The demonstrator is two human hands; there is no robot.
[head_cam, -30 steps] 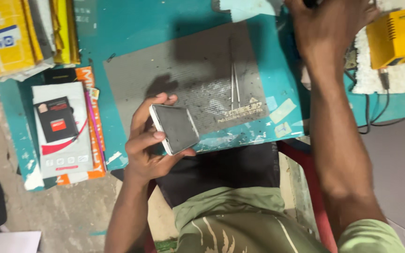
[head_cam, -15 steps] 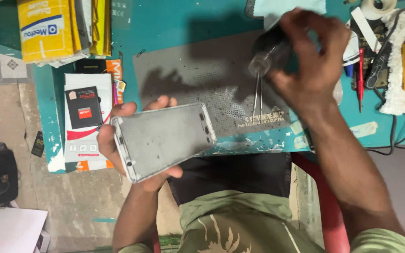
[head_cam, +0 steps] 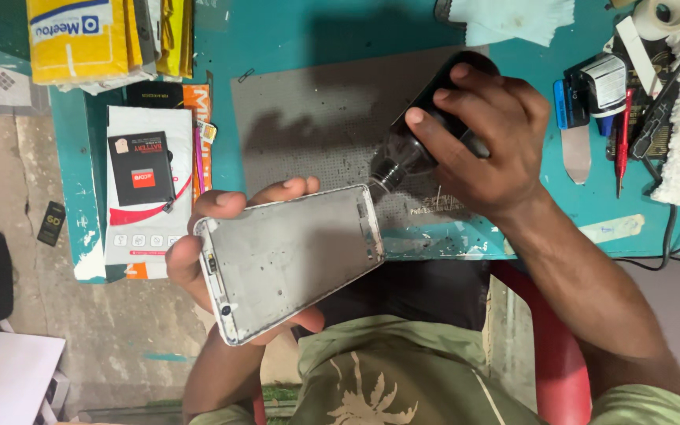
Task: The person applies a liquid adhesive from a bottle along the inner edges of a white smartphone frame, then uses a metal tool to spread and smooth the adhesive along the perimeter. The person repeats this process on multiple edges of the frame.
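Note:
My left hand [head_cam: 198, 260] grips a silver phone frame [head_cam: 293, 260] from below, flat side up, over my lap at the table's near edge. My right hand [head_cam: 489, 142] holds a dark bottle [head_cam: 426, 134] tilted downward, with its neck touching the frame's upper right corner. Both sit above a grey work mat [head_cam: 316, 118] on the teal table [head_cam: 277, 39].
Boxes, one white with a battery picture [head_cam: 147, 189], lie at the table's left. Yellow packets [head_cam: 96, 39] are stacked at the far left. Tools, a tape roll [head_cam: 663, 12] and cables crowd the right. A cloth [head_cam: 513, 20] lies at the top. A red chair [head_cam: 552, 346] is under me.
My right hand has brought the bottle down from the far side of the table to the frame's corner. My left hand has raised the frame closer to the camera.

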